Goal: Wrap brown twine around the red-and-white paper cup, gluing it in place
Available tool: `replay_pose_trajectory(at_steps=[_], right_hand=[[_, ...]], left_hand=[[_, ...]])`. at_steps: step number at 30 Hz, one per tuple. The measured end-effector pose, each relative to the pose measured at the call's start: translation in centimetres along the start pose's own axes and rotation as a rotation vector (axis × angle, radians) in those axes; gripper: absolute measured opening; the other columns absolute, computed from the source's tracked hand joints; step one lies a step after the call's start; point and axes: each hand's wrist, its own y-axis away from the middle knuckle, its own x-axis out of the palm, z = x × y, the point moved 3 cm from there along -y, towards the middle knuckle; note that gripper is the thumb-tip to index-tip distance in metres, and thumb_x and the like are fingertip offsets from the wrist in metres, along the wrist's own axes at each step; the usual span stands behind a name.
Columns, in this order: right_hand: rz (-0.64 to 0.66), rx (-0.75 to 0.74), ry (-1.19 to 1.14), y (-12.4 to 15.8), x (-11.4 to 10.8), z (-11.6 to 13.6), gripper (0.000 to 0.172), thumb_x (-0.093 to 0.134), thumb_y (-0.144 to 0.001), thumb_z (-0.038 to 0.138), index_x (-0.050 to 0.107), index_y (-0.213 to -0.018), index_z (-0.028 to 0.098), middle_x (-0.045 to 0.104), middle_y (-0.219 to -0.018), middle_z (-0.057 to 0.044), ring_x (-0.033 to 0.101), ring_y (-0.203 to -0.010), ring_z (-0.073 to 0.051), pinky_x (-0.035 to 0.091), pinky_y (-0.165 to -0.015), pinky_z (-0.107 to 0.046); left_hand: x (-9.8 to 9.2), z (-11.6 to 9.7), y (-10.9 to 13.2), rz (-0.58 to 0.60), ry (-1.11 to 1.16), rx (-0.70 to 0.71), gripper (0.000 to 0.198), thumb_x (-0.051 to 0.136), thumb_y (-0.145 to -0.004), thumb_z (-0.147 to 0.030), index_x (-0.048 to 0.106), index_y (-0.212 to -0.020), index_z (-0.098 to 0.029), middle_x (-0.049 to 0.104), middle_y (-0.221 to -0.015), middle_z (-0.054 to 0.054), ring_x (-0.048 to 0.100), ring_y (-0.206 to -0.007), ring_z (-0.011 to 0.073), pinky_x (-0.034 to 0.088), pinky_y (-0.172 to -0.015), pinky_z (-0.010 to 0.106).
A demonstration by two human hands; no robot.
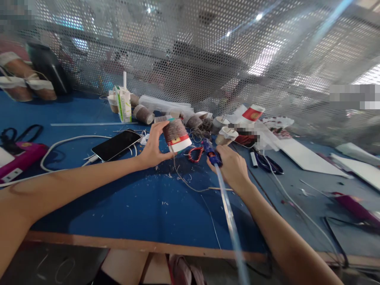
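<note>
My left hand (153, 147) is closed around a paper cup (178, 136) tipped on its side above the table. Brown-grey cord is wound round most of the cup, leaving a red and white band bare. From the cup a loose length of cord (184, 180) trails down to a thin wooden stick (220, 189) on the table. A blue glue gun (212, 152) is gripped in my right hand (233, 166), its nozzle near the cup but apart from it. A long clear glue stick (228, 213) juts from the gun's rear towards me.
Red-handled scissors (196, 154) lie between my hands. On the left are a phone (117, 144) with a white cable and a purple power strip (22, 160). Several cord-wrapped cups (144, 114), a drink carton (124, 103) and white boards (311, 156) sit further back, before a perforated metal screen (190, 59).
</note>
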Motion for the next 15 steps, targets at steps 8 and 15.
replay_pose_trajectory(at_steps=[8,15], right_hand=[[0.252,-0.096,-0.013,-0.3,1.6,-2.3,0.037,0.067,-0.062,0.023,0.044,-0.09,0.022,0.049,-0.099,-0.009,0.056,-0.093,-0.029,0.049,-0.072,-0.039],[0.077,-0.201,-0.41,1.0,0.0,1.6,0.035,0.055,-0.067,0.013,0.029,-0.088,0.024,0.049,-0.125,-0.015,0.048,-0.117,-0.032,0.043,-0.098,-0.054]], left_hand=[[0.7,0.7,0.4,-0.005,0.219,-0.045,0.086,0.064,-0.08,-0.065,0.02,-0.147,-0.036,0.03,-0.139,0.012,0.04,-0.136,0.0345,0.052,-0.104,0.054],[0.4,0.3,0.4,0.034,0.129,-0.021,0.087,0.066,-0.08,-0.06,0.019,-0.148,-0.032,0.032,-0.138,0.014,0.04,-0.135,0.0345,0.053,-0.102,0.052]])
